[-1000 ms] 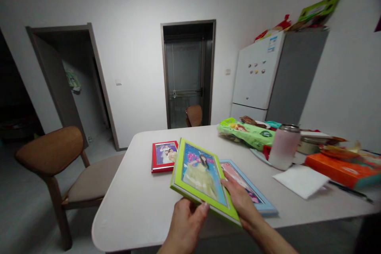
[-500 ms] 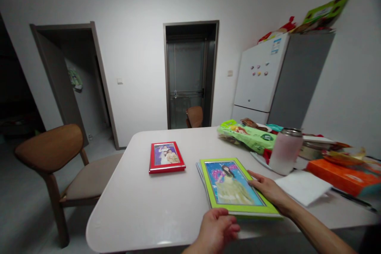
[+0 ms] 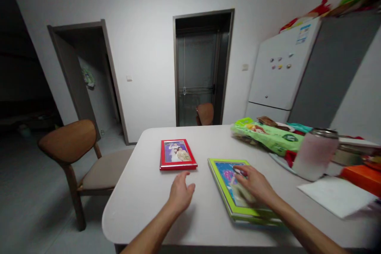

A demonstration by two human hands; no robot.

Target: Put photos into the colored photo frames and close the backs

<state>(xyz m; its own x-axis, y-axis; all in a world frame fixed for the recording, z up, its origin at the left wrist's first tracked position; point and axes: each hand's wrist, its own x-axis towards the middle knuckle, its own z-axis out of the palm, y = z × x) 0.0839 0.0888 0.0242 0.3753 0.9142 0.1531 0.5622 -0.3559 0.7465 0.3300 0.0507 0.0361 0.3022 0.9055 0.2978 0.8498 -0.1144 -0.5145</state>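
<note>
A red picture frame [image 3: 177, 154] lies on the table with a photo of two people in it. My left hand [image 3: 181, 193] is in front of it, just short of its near edge; the fingers reach forward, the thumb stands apart, and nothing is held. Nearer the table's front edge lies a lime-green picture frame [image 3: 224, 192] with a photo of a person in a long dress on blue. Its side looks thick, and I cannot tell if another frame lies under it. Over its right part hovers my right hand [image 3: 256, 182], fingers loosely stretched, slightly blurred, hiding part of the photo.
On the white table [image 3: 143, 210], a green snack bag [image 3: 268, 135], a pinkish jar [image 3: 317, 154], white paper [image 3: 336, 194] and an orange box [image 3: 361, 178] crowd the right. A wooden chair [image 3: 68, 143] stands left, another beyond the table. A fridge [image 3: 276, 67] stands behind.
My left hand has left the green frame's near edge and moved forward and left toward the red frame. My right hand has shifted from the green frame's right edge to above its photo. The view turned slightly left.
</note>
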